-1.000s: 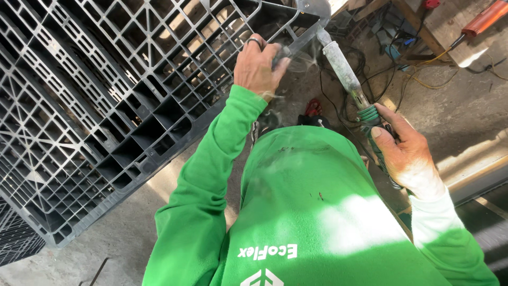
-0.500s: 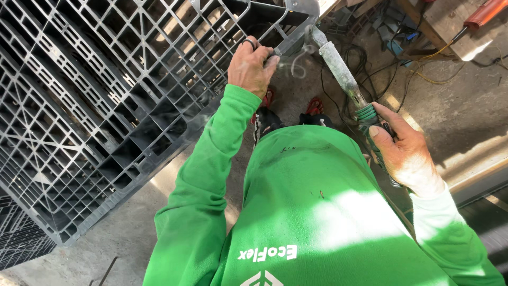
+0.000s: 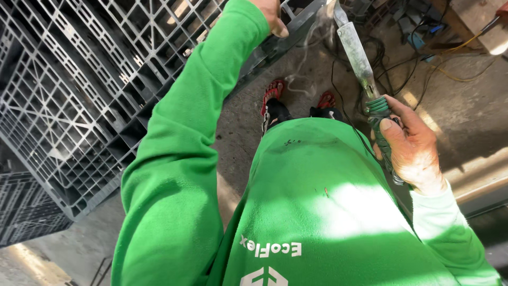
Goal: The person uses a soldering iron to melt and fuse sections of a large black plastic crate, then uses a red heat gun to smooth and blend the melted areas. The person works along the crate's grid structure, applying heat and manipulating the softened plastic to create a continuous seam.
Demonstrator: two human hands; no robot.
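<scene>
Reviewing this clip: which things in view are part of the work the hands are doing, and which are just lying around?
In use:
- left hand on the edge of the grey plastic pallet
- right hand gripping the green-handled heating iron, its tip smoking at the pallet's edge

Lying about:
- tangled cables on the concrete floor
- stacked pallets at lower left

Right hand (image 3: 410, 145) grips a smoking heating iron (image 3: 355, 53) against the grey plastic pallet (image 3: 90, 90), left hand (image 3: 272, 13) steadying its edge
</scene>
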